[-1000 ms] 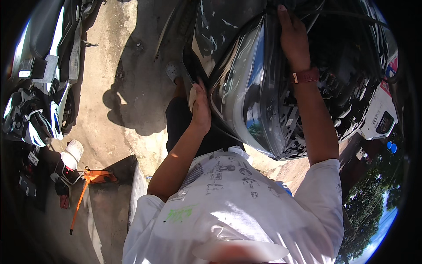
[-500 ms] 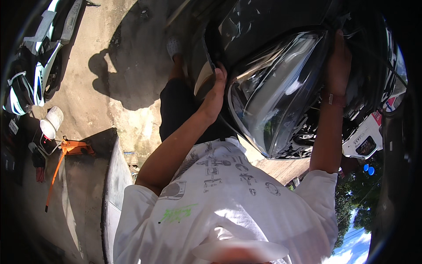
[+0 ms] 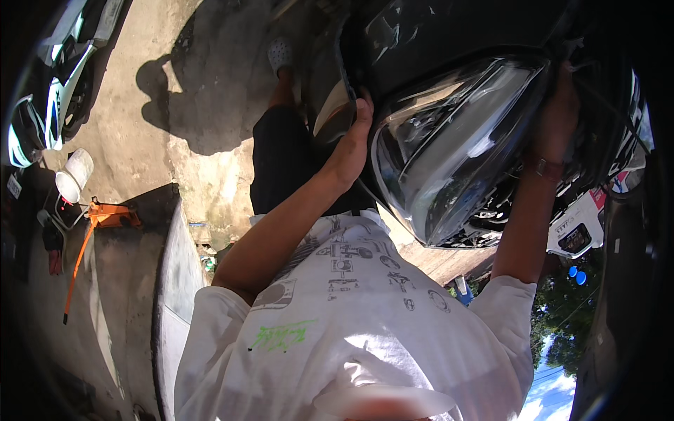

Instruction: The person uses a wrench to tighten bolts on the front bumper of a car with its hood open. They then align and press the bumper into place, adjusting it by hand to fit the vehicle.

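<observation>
A large clear-lensed car headlight [image 3: 449, 154] sits in front of me, set against a black car bumper [image 3: 463, 35] above it. My left hand [image 3: 349, 151] is closed at the left end of the bumper, its fingertips curled round the edge beside the headlight. Over on the headlight's right side, my right hand [image 3: 558, 116] reaches up to where the lens corner meets the bumper. Its fingers lie in deep shadow, so what they grip is hidden. A dark wristband [image 3: 546, 168] circles my right wrist.
Dark engine-bay parts [image 3: 484, 200] lie below and right of the headlight. On the left are an orange floor jack [image 3: 112, 215] with a long handle, a white bucket [image 3: 74, 175] and white-and-black body panels [image 3: 63, 105]. A white vehicle [image 3: 579, 228] stands at the right.
The headlight and bumper sit slightly farther right in view, and both my hands have shifted right with them. My left hand stays at the bumper's edge.
</observation>
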Tool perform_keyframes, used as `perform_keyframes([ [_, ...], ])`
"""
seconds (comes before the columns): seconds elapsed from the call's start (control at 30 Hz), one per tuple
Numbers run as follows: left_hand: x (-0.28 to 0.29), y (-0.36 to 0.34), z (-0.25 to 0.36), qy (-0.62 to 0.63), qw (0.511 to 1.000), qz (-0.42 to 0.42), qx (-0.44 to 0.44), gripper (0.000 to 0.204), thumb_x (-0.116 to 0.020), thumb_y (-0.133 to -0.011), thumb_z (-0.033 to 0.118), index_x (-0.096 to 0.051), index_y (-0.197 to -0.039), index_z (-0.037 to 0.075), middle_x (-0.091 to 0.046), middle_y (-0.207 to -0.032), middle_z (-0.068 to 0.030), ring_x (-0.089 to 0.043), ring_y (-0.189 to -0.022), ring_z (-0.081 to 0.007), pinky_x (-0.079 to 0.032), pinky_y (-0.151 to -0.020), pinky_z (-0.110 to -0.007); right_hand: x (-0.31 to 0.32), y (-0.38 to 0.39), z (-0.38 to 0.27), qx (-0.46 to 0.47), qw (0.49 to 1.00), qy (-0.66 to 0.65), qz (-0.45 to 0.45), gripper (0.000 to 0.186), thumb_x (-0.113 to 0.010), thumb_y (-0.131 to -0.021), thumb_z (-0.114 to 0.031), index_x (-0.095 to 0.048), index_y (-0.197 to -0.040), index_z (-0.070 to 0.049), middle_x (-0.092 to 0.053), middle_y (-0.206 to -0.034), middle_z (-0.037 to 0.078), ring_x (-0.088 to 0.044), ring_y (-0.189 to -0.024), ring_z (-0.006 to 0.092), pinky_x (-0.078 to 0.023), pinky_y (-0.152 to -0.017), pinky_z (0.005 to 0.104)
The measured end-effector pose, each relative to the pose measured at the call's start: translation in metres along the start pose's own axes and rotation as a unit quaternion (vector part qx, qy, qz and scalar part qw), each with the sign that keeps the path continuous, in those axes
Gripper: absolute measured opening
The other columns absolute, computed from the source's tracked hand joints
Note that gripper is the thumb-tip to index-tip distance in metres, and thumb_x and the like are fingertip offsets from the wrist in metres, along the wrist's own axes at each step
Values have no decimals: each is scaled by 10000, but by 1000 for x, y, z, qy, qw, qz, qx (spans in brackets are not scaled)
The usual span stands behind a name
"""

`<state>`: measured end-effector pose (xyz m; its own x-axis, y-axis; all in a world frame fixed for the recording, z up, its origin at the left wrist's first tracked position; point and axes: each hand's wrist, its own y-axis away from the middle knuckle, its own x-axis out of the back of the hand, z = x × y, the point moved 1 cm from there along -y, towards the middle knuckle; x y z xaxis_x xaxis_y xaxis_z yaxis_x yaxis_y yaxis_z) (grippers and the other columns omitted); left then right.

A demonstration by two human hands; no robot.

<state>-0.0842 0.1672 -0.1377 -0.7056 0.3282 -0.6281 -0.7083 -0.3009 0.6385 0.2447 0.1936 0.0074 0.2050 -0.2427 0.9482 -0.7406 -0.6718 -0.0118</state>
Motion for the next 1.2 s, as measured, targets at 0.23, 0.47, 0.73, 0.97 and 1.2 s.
perform_keyframes([
  [0.23,2,3,2,16,1000,-10,5,1104,-169,-1017,844,4,-1705,-2,-4,-1806,-160,-36,-1666,-258,-60,-1327,-420,7,3,-14,-126,990,-54,-24,616,-395,-1143,-474,-657,-1411,15,-704,-1335,256,-695,-1217,372,-495,-1042,430],
  [0.47,-1,-4,-2,60,998,15,-9,1006,-216,-1075,756,-12,-1707,0,-13,-1809,-131,-41,-1664,-225,-59,-1329,-362,-6,2,-13,-90,987,-127,-24,689,-488,-1103,-538,-666,-1376,70,-735,-1294,224,-697,-1178,288,-481,-1029,382],
  [0.73,-6,-15,-8,113,991,68,11,824,-273,-1146,610,-185,-1695,2,-200,-1774,-77,-154,-1634,-161,-104,-1319,-302,-1,7,-8,-174,964,-189,-69,789,-457,-1091,-622,-613,-1450,62,-684,-1382,257,-673,-1230,315,-473,-1056,401],
  [0.97,-16,-21,3,51,992,85,84,1132,-219,-1024,842,-95,-1683,-71,-102,-1774,-248,-110,-1652,-305,-94,-1324,-369,-5,4,2,-103,985,-125,-57,868,-437,-1070,-688,-560,-1511,49,-625,-1469,272,-605,-1353,340,-420,-1142,394],
  [1.2,-32,-24,7,-41,969,224,94,1006,-268,-1065,766,-218,-1683,-26,-262,-1737,-201,-258,-1608,-299,-158,-1311,-356,-6,12,-14,-146,979,-132,-47,889,-435,-1064,-700,-537,-1528,51,-603,-1497,279,-588,-1383,357,-405,-1163,393],
])
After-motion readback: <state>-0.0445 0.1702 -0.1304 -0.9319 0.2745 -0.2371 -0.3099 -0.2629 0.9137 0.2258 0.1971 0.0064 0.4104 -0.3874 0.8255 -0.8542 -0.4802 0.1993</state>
